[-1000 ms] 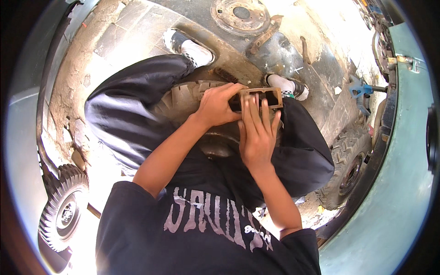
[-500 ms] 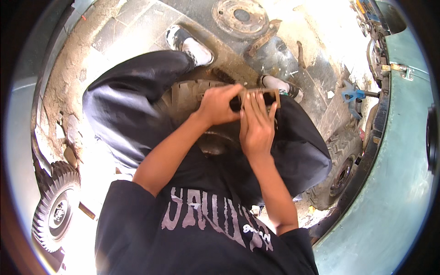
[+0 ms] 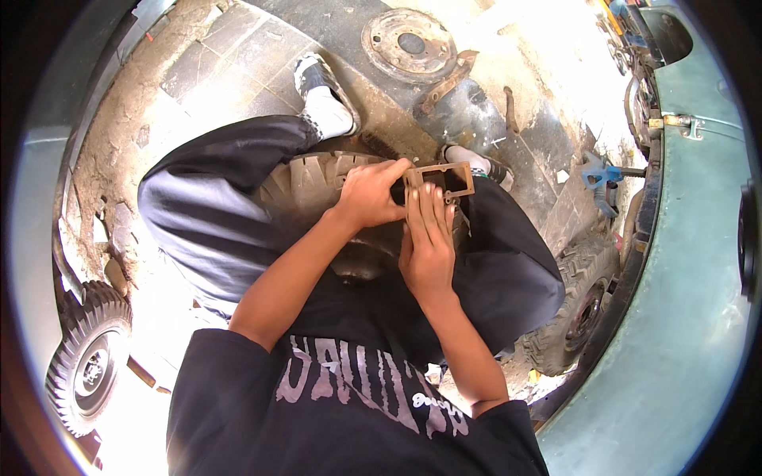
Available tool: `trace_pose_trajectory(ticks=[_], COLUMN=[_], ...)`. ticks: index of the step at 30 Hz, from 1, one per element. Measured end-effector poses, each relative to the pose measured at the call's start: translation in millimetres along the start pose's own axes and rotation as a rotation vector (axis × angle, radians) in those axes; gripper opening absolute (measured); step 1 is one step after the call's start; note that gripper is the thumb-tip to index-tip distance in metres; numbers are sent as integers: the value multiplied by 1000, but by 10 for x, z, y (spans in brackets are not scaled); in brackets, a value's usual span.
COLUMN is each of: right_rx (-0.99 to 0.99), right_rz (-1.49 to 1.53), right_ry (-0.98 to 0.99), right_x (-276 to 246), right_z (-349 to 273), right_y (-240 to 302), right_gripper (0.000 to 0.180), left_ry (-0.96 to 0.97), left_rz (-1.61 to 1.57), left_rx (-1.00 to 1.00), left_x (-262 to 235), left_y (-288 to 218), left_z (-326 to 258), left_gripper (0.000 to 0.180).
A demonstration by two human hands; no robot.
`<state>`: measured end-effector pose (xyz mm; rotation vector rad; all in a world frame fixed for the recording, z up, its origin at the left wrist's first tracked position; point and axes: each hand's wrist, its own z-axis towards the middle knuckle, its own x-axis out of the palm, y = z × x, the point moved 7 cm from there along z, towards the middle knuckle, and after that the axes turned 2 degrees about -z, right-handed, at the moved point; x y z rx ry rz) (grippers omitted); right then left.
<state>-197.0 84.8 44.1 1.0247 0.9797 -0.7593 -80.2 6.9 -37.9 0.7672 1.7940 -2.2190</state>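
My left hand [image 3: 368, 195] is closed on the left end of a brown, box-shaped frame part [image 3: 467, 179] with rectangular openings, its thumb and fingers on opposite edges. The part is held above the tyre [image 3: 311, 172] between my legs. Fingers stretched out side by side, my right hand [image 3: 429, 250] lies flat against the part's near side, its fingertips by the middle divider. Whether anything thin is under those fingers is hidden.
A rusty wheel rim [image 3: 381, 49] and a curved metal piece [image 3: 449, 82] lie on the floor ahead. Green vehicle panelling [image 3: 683, 262] runs along the right, beside a blue-headed tool [image 3: 601, 176] and a wheel [image 3: 589, 305]. Another wheel [image 3: 89, 361] stands at lower left.
My right hand has slid a little toward me along the part, uncovering more of its top opening. Both hands and the part appear slightly farther left in view.
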Motion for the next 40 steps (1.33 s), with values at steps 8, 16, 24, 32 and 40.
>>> trace_pose_trajectory(ticks=[8, 16, 24, 32, 40], right_rx=[84, 73, -3, 104, 7], right_rz=[132, -51, -35, -110, -63], right_ry=[-107, 21, 55, 59, 2], right_x=[-84, -40, -165, -223, -241], right_z=[265, 505, 526, 551, 477], right_y=[-39, -349, -612, -870, -751], right_gripper=[47, 47, 43, 46, 45], left_ry=[-136, -108, -55, -89, -95], left_rz=[5, -25, 5, -57, -23], left_rx=[86, -6, -78, -39, -69], left_x=[27, -31, 13, -59, -9], left_y=[16, -15, 35, -84, 16], left_z=[-30, -40, -76, -23, -68], left_gripper=[66, 67, 68, 63, 65])
